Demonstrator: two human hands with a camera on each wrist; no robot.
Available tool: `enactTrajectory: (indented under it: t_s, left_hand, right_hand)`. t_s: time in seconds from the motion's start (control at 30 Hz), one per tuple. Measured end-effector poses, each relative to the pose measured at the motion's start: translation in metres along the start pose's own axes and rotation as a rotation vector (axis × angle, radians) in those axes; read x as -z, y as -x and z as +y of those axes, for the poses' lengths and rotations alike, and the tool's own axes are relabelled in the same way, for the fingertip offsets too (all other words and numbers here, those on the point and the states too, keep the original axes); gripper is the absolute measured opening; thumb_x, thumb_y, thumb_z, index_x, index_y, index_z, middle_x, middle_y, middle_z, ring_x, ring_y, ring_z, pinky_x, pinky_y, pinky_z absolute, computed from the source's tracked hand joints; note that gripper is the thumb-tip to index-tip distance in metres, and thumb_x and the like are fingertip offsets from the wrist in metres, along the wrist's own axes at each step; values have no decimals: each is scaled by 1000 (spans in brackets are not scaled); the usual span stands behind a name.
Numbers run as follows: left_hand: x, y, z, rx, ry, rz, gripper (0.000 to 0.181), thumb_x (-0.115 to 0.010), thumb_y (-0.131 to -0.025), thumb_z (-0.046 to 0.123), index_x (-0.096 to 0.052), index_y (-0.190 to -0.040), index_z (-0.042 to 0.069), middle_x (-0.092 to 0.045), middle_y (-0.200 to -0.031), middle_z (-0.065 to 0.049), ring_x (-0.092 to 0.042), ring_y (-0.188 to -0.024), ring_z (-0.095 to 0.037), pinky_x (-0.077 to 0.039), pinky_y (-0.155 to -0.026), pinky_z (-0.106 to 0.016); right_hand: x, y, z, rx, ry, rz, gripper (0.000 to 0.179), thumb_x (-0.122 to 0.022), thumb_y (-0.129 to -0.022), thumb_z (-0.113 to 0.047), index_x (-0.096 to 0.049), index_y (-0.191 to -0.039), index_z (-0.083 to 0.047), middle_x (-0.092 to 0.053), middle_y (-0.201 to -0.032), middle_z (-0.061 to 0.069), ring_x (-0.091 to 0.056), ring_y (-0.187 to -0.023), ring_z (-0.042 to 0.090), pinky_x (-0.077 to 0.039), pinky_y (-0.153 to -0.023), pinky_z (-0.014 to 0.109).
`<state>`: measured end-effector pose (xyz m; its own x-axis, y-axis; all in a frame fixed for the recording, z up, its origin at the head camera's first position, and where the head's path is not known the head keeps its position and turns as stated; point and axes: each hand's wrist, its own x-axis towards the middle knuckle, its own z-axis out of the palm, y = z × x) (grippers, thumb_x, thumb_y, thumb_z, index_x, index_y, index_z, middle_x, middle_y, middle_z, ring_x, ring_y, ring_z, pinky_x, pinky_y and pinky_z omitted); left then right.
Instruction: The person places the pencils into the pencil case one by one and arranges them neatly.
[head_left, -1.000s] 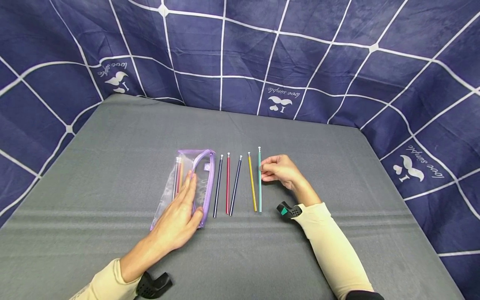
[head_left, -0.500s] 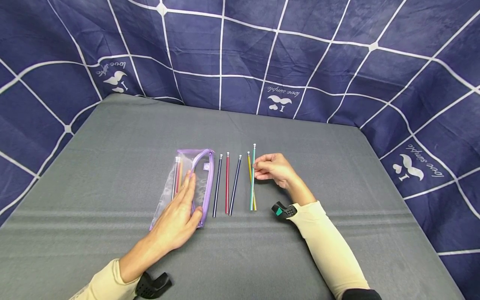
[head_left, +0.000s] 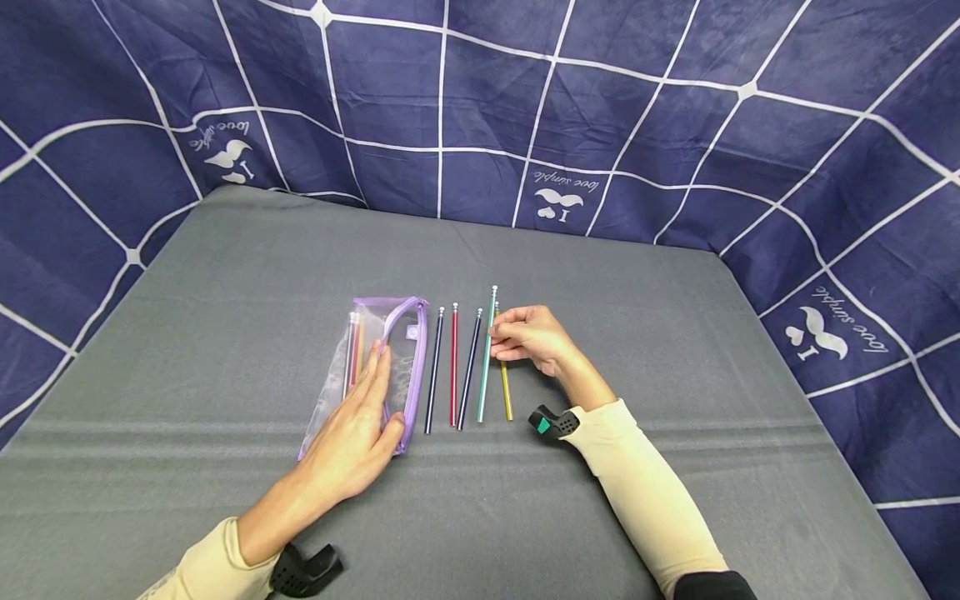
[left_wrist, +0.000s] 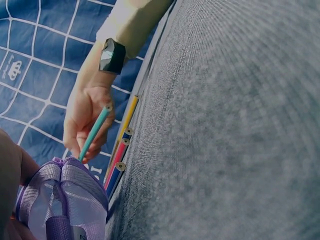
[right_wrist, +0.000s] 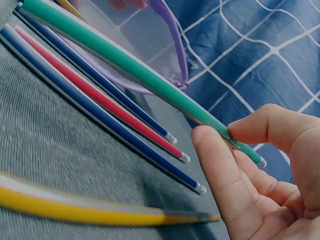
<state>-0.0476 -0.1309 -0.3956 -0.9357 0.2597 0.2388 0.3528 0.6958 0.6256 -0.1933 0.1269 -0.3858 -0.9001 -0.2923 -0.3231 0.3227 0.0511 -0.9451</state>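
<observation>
My left hand lies over a clear pencil pouch with purple zipper edging, its fingers straight along the mesh. The pouch's mouth gapes toward the right, as the left wrist view also shows. Inside it, several pencils show through. Thumb and fingertips of my right hand pinch a green pencil near its eraser end, raised above the table. Below it lie two dark blue pencils, a red pencil between them, and a yellow pencil nearest my right hand.
A grey cloth covers the table. Behind and beside it hangs a navy curtain with white grid lines. Black wrist devices sit on both wrists below cream sleeves.
My right hand has lifted the green pencil and carried it left, past the yellow pencil to beside the right-hand blue one. The left hand stays on the pouch.
</observation>
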Motion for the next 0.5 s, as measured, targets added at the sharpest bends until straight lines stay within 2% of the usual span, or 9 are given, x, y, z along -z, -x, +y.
enactTrajectory:
  t_s: [0.5]
  left_hand:
    - [1,-1,1,6,5,-7,80,-59,-90,7,-13,-155,-7,-11,-162,-23,-19,-147,-35,-22,-116,-53]
  right_hand:
    - [-27,-7,2,18,-34,-19,8,-58,-85,10,-62,-92,7,-68,-71,10,-68,-59,15,-58,-58,25]
